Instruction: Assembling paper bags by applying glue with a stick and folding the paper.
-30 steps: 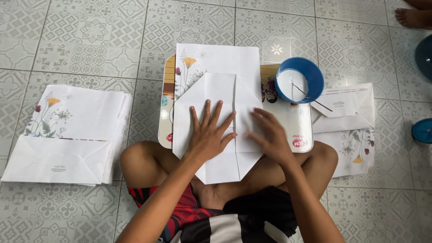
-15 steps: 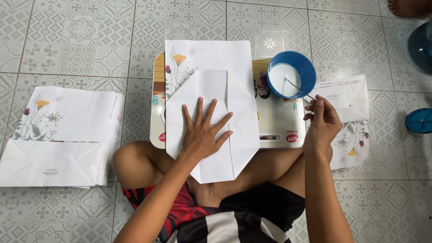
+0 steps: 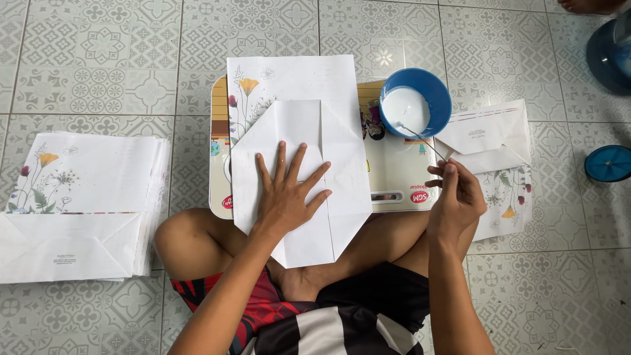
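Seated person, seen from above. Left hand (image 3: 286, 194), fingers spread, lies flat on the folded white paper sheet (image 3: 299, 164) resting on a small lap tray (image 3: 394, 177). Right hand (image 3: 455, 197), fingers pinched together on a thin stick (image 3: 424, 141) whose tip sits in the blue bowl of white paste (image 3: 414, 104). Stacks of flower-printed folded sheets (image 3: 85, 197) lie on the tiled floor (image 3: 98, 59).

One blue bowl (image 3: 417, 102) of white paste at the tray's far right corner, one thin stick (image 3: 420, 139) dipped in it. One folded flowered sheet (image 3: 299, 158) on one lap tray (image 3: 401, 177). Two paper piles on the floor: one stack of flowered sheets (image 3: 82, 204) left, one smaller pile (image 3: 493, 158) right. One blue lid (image 3: 608, 163) at the far right.
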